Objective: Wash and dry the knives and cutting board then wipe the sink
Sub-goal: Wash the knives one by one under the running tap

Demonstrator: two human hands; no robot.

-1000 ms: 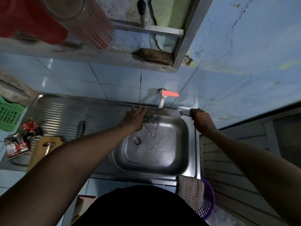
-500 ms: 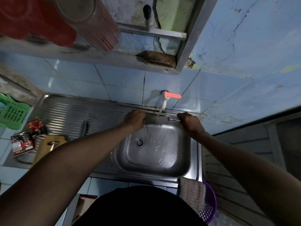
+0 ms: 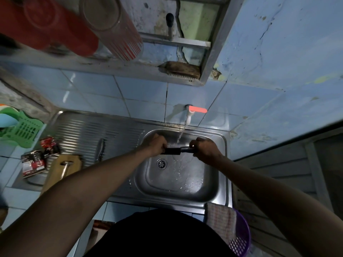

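**Rinsing the first knife under the tap**

I have a knife (image 3: 173, 151) across the sink basin (image 3: 178, 190), just above the drain (image 3: 162, 163). My left hand (image 3: 155, 145) is curled round one end of it and my right hand (image 3: 202, 148) pinches the other, bluish end; which end is the handle I cannot tell in this dim light. Water falls from the white tap (image 3: 188, 117) with its orange lever (image 3: 197, 109) and lands on the knife between my hands.

So I judge this to be the washing step, early in the task. A second knife (image 3: 100, 148) lies on the ribbed drainboard (image 3: 89, 132), and the wooden cutting board (image 3: 65, 169) sits at the counter's left edge, something metal resting on it. The checked cloth (image 3: 220, 217) hangs over the sink's front right corner, by the purple basket (image 3: 241, 238).

Next I should turn the knife under the stream, keeping my fingers off the edge, then dry it on the cloth.
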